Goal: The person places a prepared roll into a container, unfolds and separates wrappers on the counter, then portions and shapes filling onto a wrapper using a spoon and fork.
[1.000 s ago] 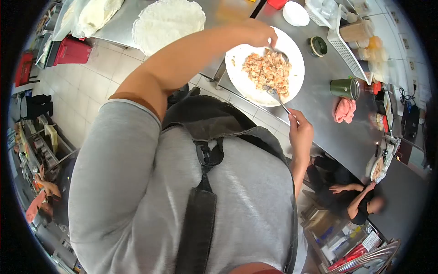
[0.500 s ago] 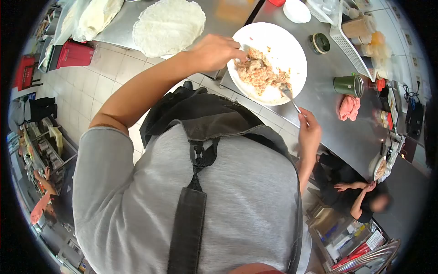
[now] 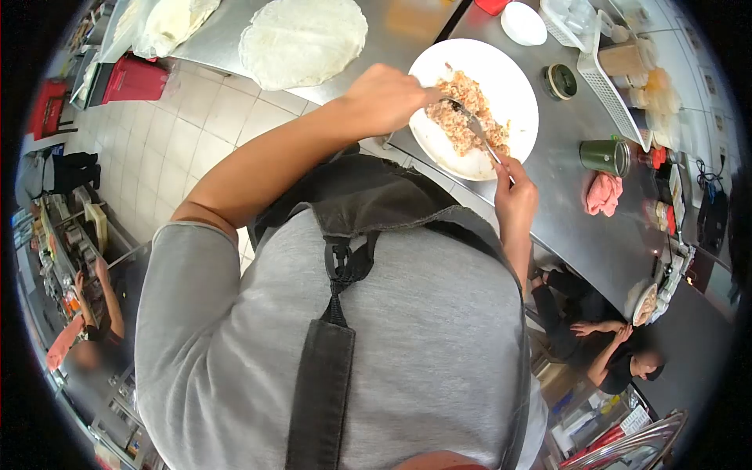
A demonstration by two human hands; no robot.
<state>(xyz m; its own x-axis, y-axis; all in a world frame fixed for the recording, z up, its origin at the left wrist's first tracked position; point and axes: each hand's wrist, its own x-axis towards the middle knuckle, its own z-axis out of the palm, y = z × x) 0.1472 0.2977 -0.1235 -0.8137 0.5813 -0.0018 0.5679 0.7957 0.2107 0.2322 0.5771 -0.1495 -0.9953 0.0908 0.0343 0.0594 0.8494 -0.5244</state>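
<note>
A wide white plate [image 3: 513,86] holds a heap of crumbly, orange-brown mixed food [image 3: 462,133]. My right hand [image 3: 515,196] is closed round the handle of a metal fork [image 3: 487,145], whose head rests in the food. From the plate's left side, my left hand [image 3: 389,100] reaches over the rim with its fingers bent together, close to a metal tip in the food. Whether those fingers grip a second utensil is hidden.
Thin pale dough sheets [image 3: 304,43] lie on the steel counter at left. A white bowl [image 3: 523,23], a jar [image 3: 560,81], a green can [image 3: 605,157], a pink cloth [image 3: 603,194] and a white basket [image 3: 615,98] stand right. Other people [image 3: 627,360] are at the sides.
The fork has moved up and left across the food, from the plate's lower right toward the middle. My left hand has drawn back slightly out of the food. The heap is looser and more spread.
</note>
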